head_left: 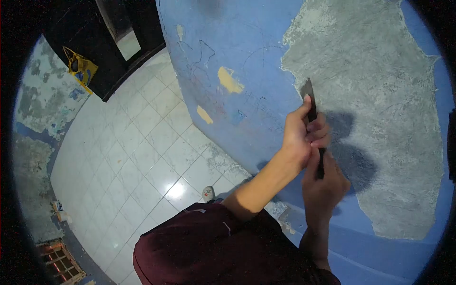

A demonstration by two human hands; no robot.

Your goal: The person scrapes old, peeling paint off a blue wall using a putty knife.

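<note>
A scraper [308,88] with a narrow, dull metal blade and a dark handle slants upward in front of the wall. My left hand [299,133] is closed round its upper part, the thumb lying along it close to the blade. Lower down, my right hand [327,180] grips the handle's end, right below the left wrist. The blade tip overlaps the left border of a bare grey plaster patch [389,118], where blue paint [266,85] ends in a ragged edge. Shadows of both hands fall on the plaster.
Two cream patches [230,80] mark the blue wall. Glossy white floor tiles [147,137] spread to the left, and a patterned shoe [208,194] shows beside my maroon shirt [190,247]. A yellow bag [81,69] hangs by dark furniture [90,28]. Peeling wall [33,171] stands far left.
</note>
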